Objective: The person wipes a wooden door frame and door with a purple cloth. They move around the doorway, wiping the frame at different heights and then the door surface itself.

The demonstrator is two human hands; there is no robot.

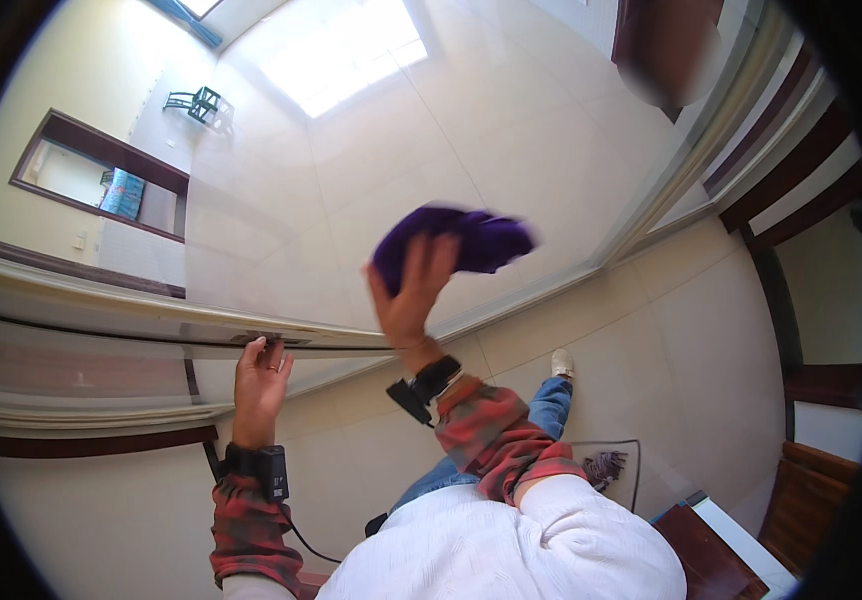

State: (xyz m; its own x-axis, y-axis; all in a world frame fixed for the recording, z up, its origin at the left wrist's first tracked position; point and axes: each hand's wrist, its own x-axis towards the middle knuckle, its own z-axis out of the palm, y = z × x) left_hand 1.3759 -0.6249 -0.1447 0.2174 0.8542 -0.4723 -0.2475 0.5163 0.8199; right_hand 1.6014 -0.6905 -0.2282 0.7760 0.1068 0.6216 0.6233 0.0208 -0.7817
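Note:
My right hand [410, 300] is spread over a purple cloth [461, 240], pressing it to the glass pane [371, 165] of a sliding door; the cloth's far end is blurred. At the left, my left hand [262, 382] is raised to the edge of the door frame [326, 331], its fingertips at a recessed handle [269, 340]. Both wrists carry black straps with small devices below red checked sleeves.
Tiled floor [611, 322] spreads below and behind the glass. A dark green stool [202, 103] stands beyond it. At the lower right are a mop-like bundle [605, 466] and a dark red-topped piece of furniture [708, 555].

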